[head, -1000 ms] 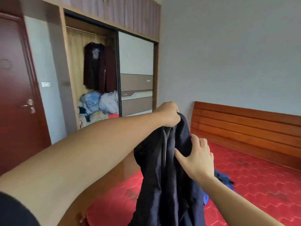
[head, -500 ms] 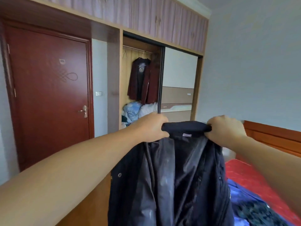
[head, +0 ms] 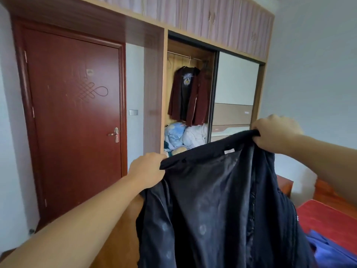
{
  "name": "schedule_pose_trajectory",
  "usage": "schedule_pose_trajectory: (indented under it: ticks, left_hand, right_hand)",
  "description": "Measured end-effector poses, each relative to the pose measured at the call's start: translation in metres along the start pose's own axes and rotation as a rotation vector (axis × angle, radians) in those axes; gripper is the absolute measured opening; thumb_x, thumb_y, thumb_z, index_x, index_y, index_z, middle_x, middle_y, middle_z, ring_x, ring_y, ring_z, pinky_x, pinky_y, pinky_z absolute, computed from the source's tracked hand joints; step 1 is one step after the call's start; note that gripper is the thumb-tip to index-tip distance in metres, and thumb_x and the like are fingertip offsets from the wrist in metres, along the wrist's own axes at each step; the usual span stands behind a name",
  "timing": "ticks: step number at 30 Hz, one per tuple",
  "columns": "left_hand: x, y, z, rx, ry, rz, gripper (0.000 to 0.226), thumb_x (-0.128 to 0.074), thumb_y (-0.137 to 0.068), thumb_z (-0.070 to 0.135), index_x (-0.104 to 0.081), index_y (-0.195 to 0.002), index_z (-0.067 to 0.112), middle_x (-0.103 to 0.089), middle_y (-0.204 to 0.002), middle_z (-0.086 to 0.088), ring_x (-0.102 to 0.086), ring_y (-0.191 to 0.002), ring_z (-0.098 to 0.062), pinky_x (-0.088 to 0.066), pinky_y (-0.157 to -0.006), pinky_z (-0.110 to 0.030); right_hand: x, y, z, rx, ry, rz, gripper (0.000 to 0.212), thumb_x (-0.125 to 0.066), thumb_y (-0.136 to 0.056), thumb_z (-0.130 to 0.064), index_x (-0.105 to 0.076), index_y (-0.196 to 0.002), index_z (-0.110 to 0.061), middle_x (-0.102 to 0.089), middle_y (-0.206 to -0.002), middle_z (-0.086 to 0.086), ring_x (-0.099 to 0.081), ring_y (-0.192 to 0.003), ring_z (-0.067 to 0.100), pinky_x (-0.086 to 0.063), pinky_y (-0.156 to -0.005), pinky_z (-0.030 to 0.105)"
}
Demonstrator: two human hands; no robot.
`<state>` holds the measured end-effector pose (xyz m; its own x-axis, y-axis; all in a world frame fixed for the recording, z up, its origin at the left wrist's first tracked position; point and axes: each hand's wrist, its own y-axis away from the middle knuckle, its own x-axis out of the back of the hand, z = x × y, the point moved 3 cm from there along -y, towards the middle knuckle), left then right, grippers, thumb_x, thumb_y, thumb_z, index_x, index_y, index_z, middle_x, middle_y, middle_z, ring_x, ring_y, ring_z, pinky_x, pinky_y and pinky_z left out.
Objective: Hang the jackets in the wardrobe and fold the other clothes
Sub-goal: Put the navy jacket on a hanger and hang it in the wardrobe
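Both hands grip the dark jacket (head: pixel 218 200) by its collar: my left hand (head: pixel 147 168) is clenched on the lower end, my right hand (head: pixel 274 132) on the higher end, so the collar slants. I see its lining facing me, hanging in front of the open wardrobe (head: pixel 190 93), where 1 maroon jacket (head: pixel 188 97) hangs over bundled bedding (head: pixel 183 135). Red bed (head: pixel 328 217) lies at right.
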<state>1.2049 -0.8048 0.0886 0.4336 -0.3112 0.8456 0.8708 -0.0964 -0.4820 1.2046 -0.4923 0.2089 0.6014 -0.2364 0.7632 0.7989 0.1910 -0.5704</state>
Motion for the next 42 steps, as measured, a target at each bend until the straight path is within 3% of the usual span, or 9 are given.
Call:
schedule_pose_trajectory:
  ticks: [6, 11, 17, 21, 26, 31, 34, 38, 42]
  left_hand:
    - [0.028, -0.055, -0.062, 0.065, -0.115, 0.073, 0.03, -0.045, -0.085, 0.006, -0.052, -0.081, 0.035, -0.052, -0.075, 0.008, -0.048, -0.068, -0.019, -0.031, -0.052, -0.028]
    - [0.039, -0.115, -0.124, 0.056, -0.119, 0.031, 0.017, -0.059, -0.085, 0.025, -0.057, -0.068, 0.022, -0.06, -0.071, 0.004, -0.057, -0.068, -0.02, -0.045, -0.059, -0.032]
    - [0.031, -0.18, -0.194, 0.067, -0.066, -0.242, 0.068, -0.067, -0.058, 0.073, -0.06, -0.071, 0.006, -0.058, -0.065, -0.004, -0.051, -0.06, -0.012, -0.034, -0.057, -0.029]
    - [0.033, -0.217, -0.244, 0.182, 0.087, -0.196, 0.062, -0.066, -0.074, 0.064, -0.058, -0.069, 0.003, -0.052, -0.063, -0.005, -0.049, -0.06, -0.013, -0.034, -0.061, -0.03]
    - [0.033, -0.264, -0.319, 0.318, 0.02, -0.08, 0.029, -0.078, -0.076, 0.039, -0.072, -0.084, 0.012, -0.072, -0.083, -0.006, -0.068, -0.08, -0.02, -0.052, -0.075, -0.035]
    - [0.015, -0.316, -0.382, 0.356, -0.432, 0.034, 0.027, -0.066, -0.083, 0.05, -0.06, -0.078, 0.023, -0.064, -0.082, 0.005, -0.063, -0.077, -0.021, -0.055, -0.072, -0.037]
    - [-0.002, -0.353, -0.425, 0.336, -0.549, 0.047, 0.023, -0.058, -0.089, 0.048, -0.058, -0.079, 0.027, -0.062, -0.084, 0.005, -0.062, -0.077, -0.022, -0.05, -0.068, -0.032]
    - [-0.027, -0.409, -0.486, 0.342, -0.354, -0.045, 0.014, -0.061, -0.087, 0.039, -0.063, -0.086, 0.025, -0.064, -0.084, 0.005, -0.062, -0.077, -0.021, -0.048, -0.068, -0.031]
    - [-0.058, -0.466, -0.516, 0.288, 0.151, -0.162, 0.031, -0.072, -0.082, 0.034, -0.063, -0.074, 0.005, -0.057, -0.066, 0.003, -0.053, -0.062, -0.013, -0.035, -0.054, -0.023]
  right_hand:
    - [-0.075, -0.059, -0.059, 0.088, 0.09, -0.04, 0.024, -0.046, -0.093, -0.04, -0.056, -0.107, -0.023, -0.064, -0.108, 0.004, -0.063, -0.098, 0.028, -0.047, -0.072, 0.032]
    - [-0.155, -0.137, -0.113, -0.078, -0.348, -0.125, 0.013, -0.059, -0.084, -0.035, -0.062, -0.088, -0.023, -0.063, -0.09, 0.004, -0.061, -0.084, 0.03, -0.047, -0.066, 0.032]
    - [-0.23, -0.246, -0.183, -0.155, -0.884, -0.264, 0.01, -0.07, -0.077, -0.018, -0.073, -0.08, -0.009, -0.066, -0.076, 0.01, -0.056, -0.067, 0.023, -0.04, -0.054, 0.025]
    - [-0.241, -0.303, -0.223, -0.096, -1.054, -0.351, 0.009, -0.072, -0.073, -0.009, -0.073, -0.076, -0.001, -0.068, -0.075, 0.015, -0.057, -0.063, 0.022, -0.042, -0.055, 0.026]
    - [-0.236, -0.371, -0.274, 0.083, -1.022, -0.391, 0.006, -0.071, -0.068, -0.008, -0.071, -0.071, -0.002, -0.064, -0.064, 0.012, -0.058, -0.061, 0.021, -0.043, -0.058, 0.028]
    - [-0.245, -0.43, -0.33, 0.209, -0.86, -0.393, 0.017, -0.068, -0.074, -0.008, -0.061, -0.059, -0.013, -0.053, -0.056, -0.001, -0.048, -0.052, 0.012, -0.034, -0.046, 0.02]
    - [-0.266, -0.472, -0.364, 0.255, -0.631, -0.322, 0.015, -0.069, -0.077, -0.021, -0.061, -0.065, -0.018, -0.062, -0.068, 0.002, -0.054, -0.061, 0.014, -0.038, -0.05, 0.02]
    - [-0.296, -0.529, -0.398, 0.233, -0.349, -0.252, 0.025, -0.066, -0.075, -0.049, -0.063, -0.079, -0.025, -0.057, -0.077, -0.005, -0.058, -0.076, 0.02, -0.05, -0.066, 0.029]
    - [-0.316, -0.578, -0.395, 0.107, -0.265, -0.224, 0.033, -0.064, -0.07, -0.06, -0.064, -0.081, -0.029, -0.059, -0.081, -0.004, -0.063, -0.076, 0.024, -0.051, -0.067, 0.032]
